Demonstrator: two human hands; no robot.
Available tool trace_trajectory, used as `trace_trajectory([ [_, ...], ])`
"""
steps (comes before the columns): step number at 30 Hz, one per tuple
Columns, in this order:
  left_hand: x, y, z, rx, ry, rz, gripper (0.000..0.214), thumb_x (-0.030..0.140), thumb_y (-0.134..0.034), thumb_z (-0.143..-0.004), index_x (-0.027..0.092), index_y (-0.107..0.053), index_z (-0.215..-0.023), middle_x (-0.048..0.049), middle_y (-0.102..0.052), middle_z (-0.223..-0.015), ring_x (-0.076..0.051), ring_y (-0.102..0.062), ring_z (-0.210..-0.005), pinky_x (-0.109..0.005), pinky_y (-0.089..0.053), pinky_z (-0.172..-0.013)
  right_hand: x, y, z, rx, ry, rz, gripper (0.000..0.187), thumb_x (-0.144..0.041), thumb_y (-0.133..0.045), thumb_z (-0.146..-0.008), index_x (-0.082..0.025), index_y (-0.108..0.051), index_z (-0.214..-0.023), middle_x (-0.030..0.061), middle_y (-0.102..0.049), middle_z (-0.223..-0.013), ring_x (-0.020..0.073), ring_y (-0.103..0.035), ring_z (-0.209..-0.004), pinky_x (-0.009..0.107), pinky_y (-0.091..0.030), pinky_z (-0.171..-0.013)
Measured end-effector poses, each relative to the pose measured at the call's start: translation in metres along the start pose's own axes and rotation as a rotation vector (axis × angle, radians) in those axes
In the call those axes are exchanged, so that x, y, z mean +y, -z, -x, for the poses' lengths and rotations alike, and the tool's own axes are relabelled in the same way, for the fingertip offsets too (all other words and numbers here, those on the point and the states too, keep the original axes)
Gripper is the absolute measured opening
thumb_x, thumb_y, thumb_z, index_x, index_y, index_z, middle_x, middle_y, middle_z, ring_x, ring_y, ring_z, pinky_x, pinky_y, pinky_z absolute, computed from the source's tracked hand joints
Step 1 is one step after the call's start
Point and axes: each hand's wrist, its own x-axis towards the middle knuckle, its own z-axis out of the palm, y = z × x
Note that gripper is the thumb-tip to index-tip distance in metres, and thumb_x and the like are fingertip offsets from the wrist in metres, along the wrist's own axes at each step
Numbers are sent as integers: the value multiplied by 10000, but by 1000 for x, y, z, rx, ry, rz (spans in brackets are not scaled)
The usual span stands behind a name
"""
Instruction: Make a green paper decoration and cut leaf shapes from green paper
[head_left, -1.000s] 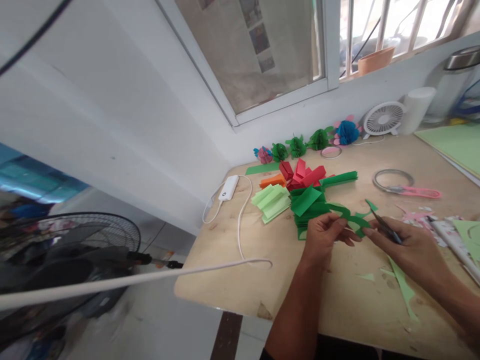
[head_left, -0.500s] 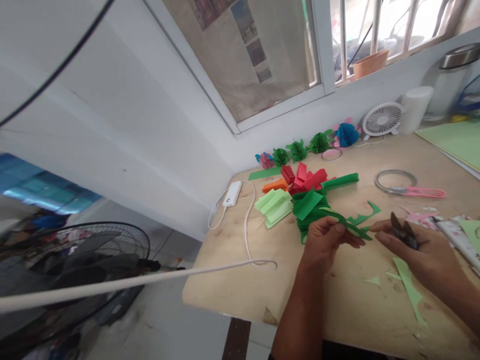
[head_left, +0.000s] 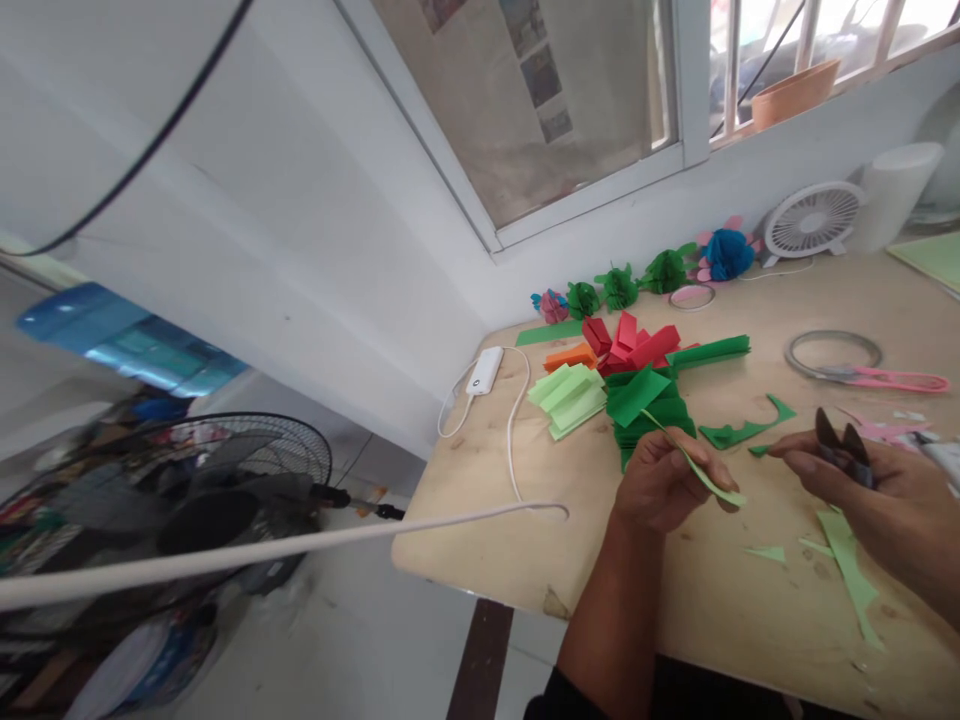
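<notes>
My left hand (head_left: 664, 485) is closed in a pinch on a thin light green paper piece (head_left: 709, 478), seen nearly edge-on. My right hand (head_left: 877, 490) wraps round a pair of scissors (head_left: 844, 450) with dark blades standing apart; the fingers hide the handles. By its fingertips is a small dark green paper scrap (head_left: 760, 450); I cannot tell whether they touch it. Dark green pleated paper (head_left: 649, 405) lies just beyond my left hand. A curved green offcut (head_left: 746, 428) sits between the hands, and light green offcuts (head_left: 847, 570) lie below my right hand.
Red folded papers (head_left: 637, 342), light green pleated paper (head_left: 570, 397) and a white power bank (head_left: 486, 370) with its cable lie on the table. Paper figures (head_left: 619, 287) and a small white fan (head_left: 814, 220) line the wall. A pink-handled tool (head_left: 900, 379) lies right. A floor fan (head_left: 225, 500) stands left.
The view has swung, so the table things sit further right. The paper in my left hand now shows light green instead of mostly dark green. My right hand is further from my left.
</notes>
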Motion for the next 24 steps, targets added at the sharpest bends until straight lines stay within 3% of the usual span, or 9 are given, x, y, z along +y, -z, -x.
trace_trajectory([
  [8, -7, 9, -2, -144, -89, 83, 518, 585, -805, -532, 172, -493, -555, -35, -589, -509, -177, -585, -494, -324, -492, -496, 7, -1, -3, -9, -48, 22, 445, -696, -634, -493, -290, -754, -628, 36, -772, -776, 339, -704, -758, 449, -559, -648],
  [16, -7, 11, -3, -193, -76, 100, 527, 567, -823, -498, 174, -473, -517, -47, -599, -497, -201, -605, -481, -351, -507, -493, -1, -1, -1, 16, -58, 25, 379, -666, -621, -465, -318, -742, -558, 28, -760, -706, 338, -695, -702, 477, -564, -648],
  [24, -8, 11, -2, -199, -74, 58, 542, 610, -805, -494, 182, -475, -530, -35, -568, -483, -185, -594, -484, -344, -517, -505, 17, -4, -4, 17, -55, 15, 411, -690, -658, -468, -317, -751, -616, 27, -768, -776, 350, -696, -800, 490, -568, -726],
])
